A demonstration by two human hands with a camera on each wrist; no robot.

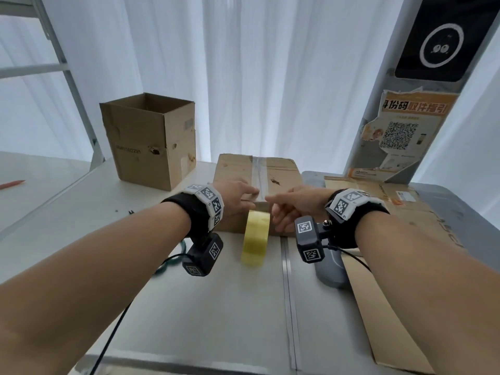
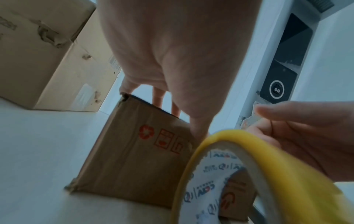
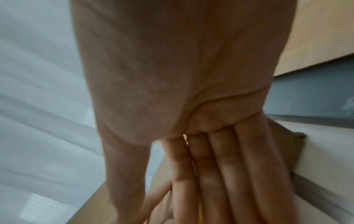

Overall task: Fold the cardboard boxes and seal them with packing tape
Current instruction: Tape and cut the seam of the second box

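Note:
A closed brown cardboard box [image 1: 281,171] [image 2: 134,159] lies mid-table with a clear tape strip [image 1: 258,174] along its top seam. My left hand [image 1: 238,196] [image 2: 172,60] rests on the box's near top edge, fingers flat on the top and thumb down on the front face beside the tape. A yellow roll of packing tape [image 1: 256,236] [image 2: 287,181] stands on edge, blurred, in front of the box's near face. My right hand [image 1: 292,204] [image 3: 191,91] is just right of the roll with straight fingers, the index reaching toward the tape at the box edge. Whether it touches the roll is unclear.
An open, upright cardboard box [image 1: 151,142] stands at the back left of the white table [image 1: 189,307]. Flattened cardboard [image 1: 405,239] lies at the right, with a grey tool [image 1: 331,269] at its edge. A post with a poster [image 1: 400,131] rises at the back right.

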